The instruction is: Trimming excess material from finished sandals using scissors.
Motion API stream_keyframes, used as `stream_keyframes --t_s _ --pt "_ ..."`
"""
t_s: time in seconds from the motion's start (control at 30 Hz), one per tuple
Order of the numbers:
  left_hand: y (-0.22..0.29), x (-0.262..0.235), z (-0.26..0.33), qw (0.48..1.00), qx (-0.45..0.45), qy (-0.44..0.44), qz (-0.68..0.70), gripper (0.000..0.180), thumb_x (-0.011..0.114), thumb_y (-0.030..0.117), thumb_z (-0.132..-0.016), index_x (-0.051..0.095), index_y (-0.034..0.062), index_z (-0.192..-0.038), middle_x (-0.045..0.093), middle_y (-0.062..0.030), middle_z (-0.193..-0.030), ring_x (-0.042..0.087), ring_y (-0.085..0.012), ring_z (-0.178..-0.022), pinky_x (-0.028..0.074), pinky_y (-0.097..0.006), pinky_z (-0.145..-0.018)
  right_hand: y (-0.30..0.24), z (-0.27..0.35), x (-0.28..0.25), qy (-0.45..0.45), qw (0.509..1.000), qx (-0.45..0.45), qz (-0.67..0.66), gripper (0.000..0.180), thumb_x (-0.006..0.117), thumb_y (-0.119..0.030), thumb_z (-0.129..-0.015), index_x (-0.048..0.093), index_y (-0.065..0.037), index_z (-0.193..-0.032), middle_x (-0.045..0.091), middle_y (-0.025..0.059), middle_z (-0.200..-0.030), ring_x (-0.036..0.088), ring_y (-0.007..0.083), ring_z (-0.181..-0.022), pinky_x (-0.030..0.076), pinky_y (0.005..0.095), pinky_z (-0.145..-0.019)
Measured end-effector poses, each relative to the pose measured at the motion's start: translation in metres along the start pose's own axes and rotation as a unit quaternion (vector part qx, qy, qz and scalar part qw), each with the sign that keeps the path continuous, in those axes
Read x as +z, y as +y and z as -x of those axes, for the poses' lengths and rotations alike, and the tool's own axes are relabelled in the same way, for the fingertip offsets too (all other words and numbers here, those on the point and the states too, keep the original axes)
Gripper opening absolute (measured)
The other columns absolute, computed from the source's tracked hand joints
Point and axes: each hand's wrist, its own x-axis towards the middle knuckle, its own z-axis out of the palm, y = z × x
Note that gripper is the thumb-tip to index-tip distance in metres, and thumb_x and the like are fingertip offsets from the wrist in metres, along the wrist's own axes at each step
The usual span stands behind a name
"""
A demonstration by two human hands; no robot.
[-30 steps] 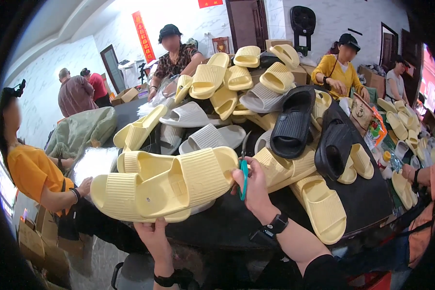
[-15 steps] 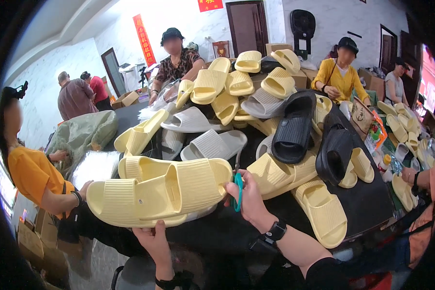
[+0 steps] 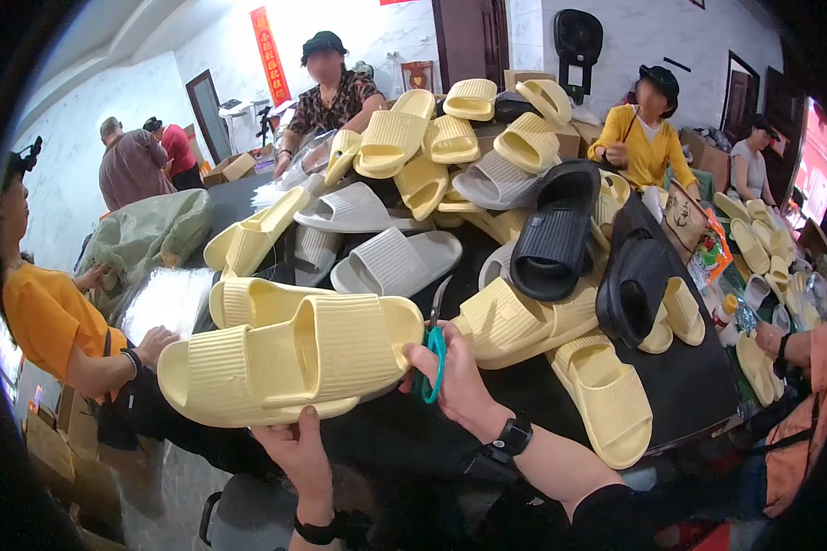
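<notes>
A pair of pale yellow ribbed slide slippers (image 3: 358, 349), nested sole to sole, is held up over the near side of the table. My left hand (image 3: 299, 459) grips the pair from below, thumb on the lower sole edge. My right hand (image 3: 459, 381) is closed round scissors (image 3: 435, 363) with green handles, their blades pointing up. Its thumb and fingers also touch the right end of the slippers. Just beyond lie a grey slide (image 3: 390, 262) and another yellow slide (image 3: 501, 321).
A heap of yellow, grey and black slides (image 3: 556, 230) covers the black table (image 3: 698, 404). Clear plastic bags (image 3: 167, 303) lie at the left, beside a co-worker in an orange shirt (image 3: 50, 317). Other people stand round the table. A chair (image 3: 266, 514) is below my left arm.
The whole view has shifted slightly. My hands keep their hold on the slippers and the scissors. The co-worker's hand at the left is a little further from the slippers' end.
</notes>
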Motion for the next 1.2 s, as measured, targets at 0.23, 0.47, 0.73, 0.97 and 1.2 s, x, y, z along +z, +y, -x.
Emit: stream_keyframes --t_s 0.23,0.47,0.73,0.97,1.2 --pt "-0.006 0.009 0.006 0.998 0.062 -0.023 0.018 0.064 0.054 -0.008 -0.084 0.018 -0.0005 -0.137 0.039 -0.0173 -0.133 0.046 -0.0233 -0.118 0.037 -0.035 -0.100 0.000 0.005 0.003 0.018 1.000 -0.010 -0.008 0.037 0.062 -0.010 -0.086 0.038 0.005 -0.110 0.057 0.0113 -0.087 0.059 0.0171 -0.060 0.052 0.0285 -0.051" --pt "-0.002 0.010 0.000 0.999 0.035 -0.004 0.018 0.056 0.055 -0.006 -0.085 0.025 -0.0009 -0.131 0.046 -0.0147 -0.125 0.050 -0.0205 -0.110 0.043 -0.032 -0.092 -0.002 0.006 0.002 0.010 1.000 0.014 0.007 0.032 0.060 -0.011 -0.085 0.041 0.002 -0.108 0.056 0.0123 -0.093 0.059 0.0185 -0.071 0.054 0.0308 -0.056" --pt "0.001 -0.035 -0.027 0.990 -0.021 -0.087 0.107 0.041 0.051 0.029 -0.095 0.039 0.0026 -0.125 0.057 -0.0091 -0.106 0.058 -0.0177 -0.087 0.049 -0.028 -0.066 -0.012 -0.002 -0.005 0.037 0.997 -0.049 -0.051 0.031 0.058 -0.009 -0.085 0.041 0.001 -0.109 0.055 0.0081 -0.086 0.058 0.0156 -0.065 0.054 0.0290 -0.053" --pt "0.016 -0.081 -0.050 0.985 0.003 -0.061 0.163 0.045 0.042 0.032 -0.098 0.040 -0.0014 -0.129 0.052 -0.0134 -0.122 0.053 -0.0219 -0.111 0.043 -0.034 -0.095 -0.014 0.000 -0.006 0.050 0.998 -0.028 0.010 0.034 0.062 -0.011 -0.081 0.043 -0.002 -0.109 0.054 0.0092 -0.092 0.060 0.0183 -0.074 0.052 0.0301 -0.051" --pt "0.004 -0.092 -0.052 0.994 -0.012 0.022 0.108 0.045 0.042 0.029 -0.098 0.038 -0.0007 -0.132 0.051 -0.0139 -0.124 0.053 -0.0232 -0.112 0.043 -0.034 -0.095 -0.001 -0.003 -0.007 0.020 0.998 -0.031 0.049 0.039 0.063 -0.012 -0.083 0.040 0.000 -0.112 0.054 0.0072 -0.087 0.057 0.0120 -0.064 0.051 0.0253 -0.048"
